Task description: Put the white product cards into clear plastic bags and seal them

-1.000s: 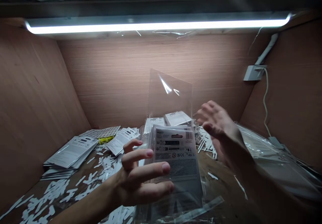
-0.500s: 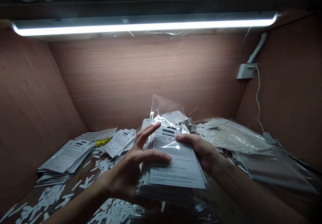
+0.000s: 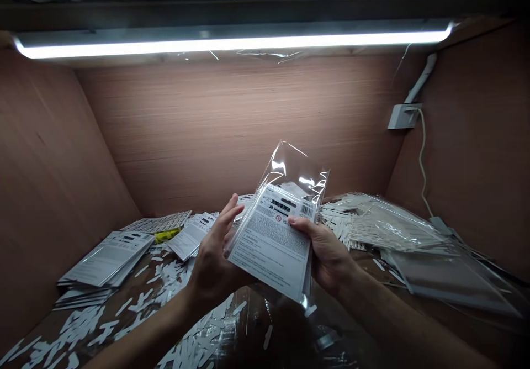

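Observation:
Between my hands is a small stack of printed cards in clear plastic sleeves (image 3: 269,253), tilted, with its back print, barcode and hang slot facing me. The empty upper part of a clear sleeve sticks up past the top card. My right hand (image 3: 331,250) grips the stack's right side, thumb on the printed face and the other fingers hidden behind. At the lower left edge, my left hand (image 3: 215,253) rests against the stack with its fingers stretched upward and apart; its thumb is hidden behind the cards.
A pile of similar sleeved cards (image 3: 110,256) lies at left, with more cards (image 3: 192,236) beside a yellow item (image 3: 167,235). White paper strips (image 3: 169,280) litter the surface. Clear plastic bags (image 3: 393,225) lie at right. A lamp (image 3: 232,44) hangs above; a socket box (image 3: 403,116) has a cable.
The stack has turned clockwise and tilted, its top now further right. My left hand has drawn its thumb off the card face and moved to the left edge. My right hand keeps its grip.

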`<action>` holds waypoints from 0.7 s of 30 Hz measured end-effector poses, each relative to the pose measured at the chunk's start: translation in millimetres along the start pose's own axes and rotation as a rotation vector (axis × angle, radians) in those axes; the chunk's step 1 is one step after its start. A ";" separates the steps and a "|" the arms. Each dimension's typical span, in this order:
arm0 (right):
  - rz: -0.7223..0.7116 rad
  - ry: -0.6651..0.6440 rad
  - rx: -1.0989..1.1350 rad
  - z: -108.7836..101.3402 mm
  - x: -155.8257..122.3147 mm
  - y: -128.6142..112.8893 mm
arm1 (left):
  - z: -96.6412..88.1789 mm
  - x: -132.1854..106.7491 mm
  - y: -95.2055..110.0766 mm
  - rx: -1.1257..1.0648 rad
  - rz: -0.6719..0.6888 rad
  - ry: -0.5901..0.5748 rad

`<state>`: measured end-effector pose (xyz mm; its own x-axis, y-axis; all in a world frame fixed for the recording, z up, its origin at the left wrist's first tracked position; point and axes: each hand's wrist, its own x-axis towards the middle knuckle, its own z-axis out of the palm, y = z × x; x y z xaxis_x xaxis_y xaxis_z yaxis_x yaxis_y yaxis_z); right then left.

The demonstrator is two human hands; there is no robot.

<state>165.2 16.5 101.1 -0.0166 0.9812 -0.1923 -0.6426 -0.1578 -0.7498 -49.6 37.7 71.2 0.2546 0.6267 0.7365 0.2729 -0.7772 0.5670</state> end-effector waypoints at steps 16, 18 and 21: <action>-0.037 -0.097 -0.068 -2.6 -5.7 8.6 | -16.0 9.1 6.9 -0.106 0.031 -0.158; -0.041 -0.133 -0.059 -1.7 -8.4 11.8 | -12.2 6.5 6.6 -0.021 0.006 -0.080; -0.068 -0.162 -0.047 -0.9 -10.5 17.6 | -9.1 5.3 9.2 0.124 -0.023 -0.017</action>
<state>154.8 3.3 89.4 -0.1005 0.9942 -0.0383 -0.6096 -0.0920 -0.7874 -54.2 33.4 83.7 0.2621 0.6460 0.7169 0.3912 -0.7502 0.5330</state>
